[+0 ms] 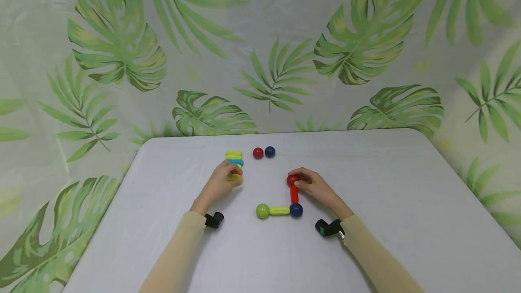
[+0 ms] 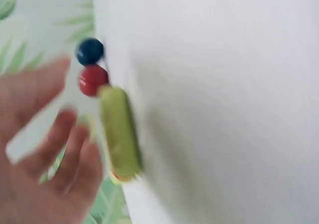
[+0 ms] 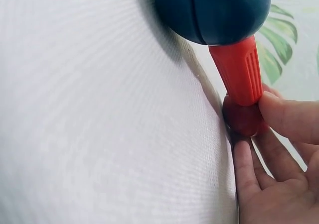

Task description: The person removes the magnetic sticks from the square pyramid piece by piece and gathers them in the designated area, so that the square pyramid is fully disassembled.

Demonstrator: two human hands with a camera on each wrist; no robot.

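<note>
An L-shaped build lies on the table: a green ball [image 1: 262, 211], a yellow-green rod [image 1: 279, 210], a dark blue ball [image 1: 296, 210], a red rod [image 1: 294, 194] and a red ball [image 1: 292, 180] at the far end. My right hand [image 1: 315, 185] pinches that red ball between thumb and fingers, as the right wrist view also shows beside the red rod [image 3: 238, 69]. Over a row of yellow-green rods [image 1: 234, 153] and a blue rod [image 1: 236, 162] hovers my left hand [image 1: 220, 181]. Its thumb and fingers stand apart with nothing between them; the hand partly hides the row.
A loose red ball [image 1: 258, 153] and a loose dark blue ball [image 1: 270, 151] sit side by side near the far edge of the white table [image 1: 366, 162]. Behind the table hangs a leaf-patterned cloth [image 1: 285, 21]. Each wrist carries a small black camera [image 1: 327, 228].
</note>
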